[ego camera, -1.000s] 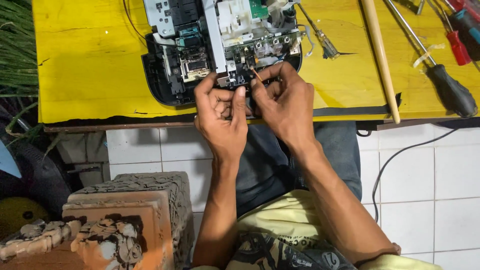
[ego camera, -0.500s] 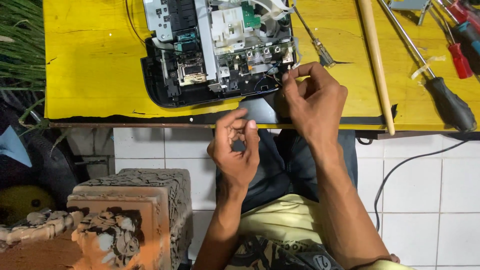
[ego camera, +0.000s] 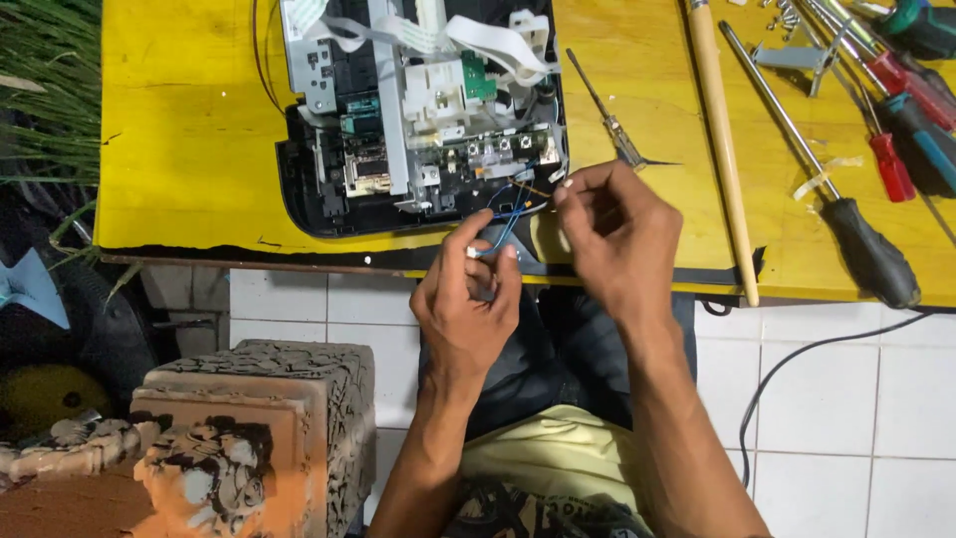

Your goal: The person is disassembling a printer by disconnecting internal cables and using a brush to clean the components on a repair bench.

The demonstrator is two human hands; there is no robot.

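Yellow counter (ego camera: pixel 189 149) carries an opened device (ego camera: pixel 418 110), its black base tray holding grey metal frames, white plastic parts, a small green board and white ribbon cables. Thin wires (ego camera: pixel 513 214), blue and orange among them, run from the device's near right corner out over the counter's front edge.

Left hand (ego camera: pixel 466 309) sits just below the counter edge, thumb and forefinger pinched together on the free end of the blue wire; its grip is clamped on the wire. Right hand (ego camera: pixel 617 234) lies over the counter edge just right of the device's corner, its fingertips closed on the wires where they leave the device; the exact strand under those fingertips is too small to tell. Both hands are near each other, with the wires stretched between them.

Right of the device lies a slim metal tool (ego camera: pixel 607 120) with pointed tips, then a long wooden stick (ego camera: pixel 722 149) reaching from the far side to the near edge. Beyond it rest several screwdrivers (ego camera: pixel 856 224) with black, red and blue handles, plus a few loose screws at the far edge.

Below the counter are white floor tiles (ego camera: pixel 846 399), a black cable (ego camera: pixel 797 369), and a carved block (ego camera: pixel 259 428) at lower left. Green grass (ego camera: pixel 45 90) shows at the left edge.
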